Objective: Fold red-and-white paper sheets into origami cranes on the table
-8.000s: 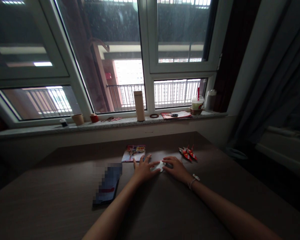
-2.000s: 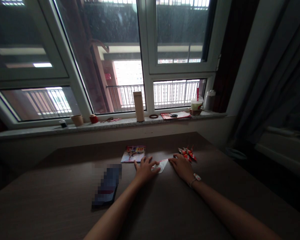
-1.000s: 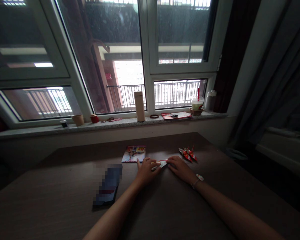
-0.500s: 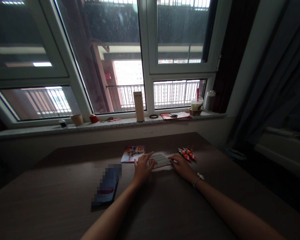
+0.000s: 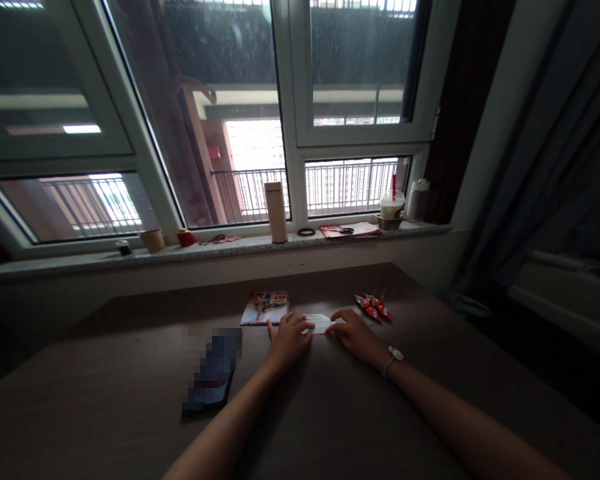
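Between my hands, low over the brown table [image 5: 145,373], is a folded piece of paper [image 5: 319,324], pale on the face I see, with a red line along its near edge. My left hand [image 5: 289,339] has its fingertips on the paper's left end, thumb held out to the left. At the right end, the curled fingers of my right hand [image 5: 356,337] grip the paper; a bracelet [image 5: 394,355] circles that wrist. The fingertips cover both ends of the paper. Small red-and-white folded paper pieces [image 5: 373,308] lie beyond my right hand.
A colourful printed booklet or sheet [image 5: 266,309] lies behind my left hand. A blurred-out dark phone-like object [image 5: 213,377] rests left of my forearm. Along the windowsill [image 5: 230,249] stand a beige flask [image 5: 277,213], a drink cup [image 5: 392,205] and papers with scissors [image 5: 347,231].
The paper looks smaller and paler now, where it showed a wider grey striped face before. My right hand has moved left, closer to my left hand.
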The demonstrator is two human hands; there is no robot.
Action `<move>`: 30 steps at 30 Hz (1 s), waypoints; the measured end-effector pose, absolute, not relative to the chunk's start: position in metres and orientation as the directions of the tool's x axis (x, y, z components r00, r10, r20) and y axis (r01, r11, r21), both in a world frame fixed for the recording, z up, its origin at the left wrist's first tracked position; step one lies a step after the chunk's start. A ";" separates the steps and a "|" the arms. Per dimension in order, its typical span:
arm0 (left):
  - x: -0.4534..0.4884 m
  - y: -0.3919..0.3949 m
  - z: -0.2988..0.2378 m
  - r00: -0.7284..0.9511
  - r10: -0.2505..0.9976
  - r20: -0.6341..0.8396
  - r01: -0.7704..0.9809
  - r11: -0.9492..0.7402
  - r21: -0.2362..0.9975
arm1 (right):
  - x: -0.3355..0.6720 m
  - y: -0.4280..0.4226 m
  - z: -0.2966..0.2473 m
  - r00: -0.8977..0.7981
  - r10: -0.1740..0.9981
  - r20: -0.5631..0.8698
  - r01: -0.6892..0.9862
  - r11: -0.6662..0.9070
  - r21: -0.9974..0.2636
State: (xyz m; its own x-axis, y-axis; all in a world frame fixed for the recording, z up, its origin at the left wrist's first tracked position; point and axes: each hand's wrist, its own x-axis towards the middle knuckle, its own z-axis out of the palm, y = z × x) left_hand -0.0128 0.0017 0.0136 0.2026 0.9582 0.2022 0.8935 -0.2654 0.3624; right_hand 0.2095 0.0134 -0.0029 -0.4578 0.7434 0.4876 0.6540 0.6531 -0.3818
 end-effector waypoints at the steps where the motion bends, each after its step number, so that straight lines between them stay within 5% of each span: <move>1: -0.013 0.002 0.014 0.205 0.958 0.201 0.893 -0.267 0.362 | 0.209 0.013 -0.002 -0.467 0.742 0.480 0.652 0.656 -0.380; 30: -0.015 0.000 0.010 0.449 0.852 0.271 0.789 -0.520 0.328 | 0.212 0.018 -0.009 -0.386 0.815 0.433 0.745 0.552 -0.374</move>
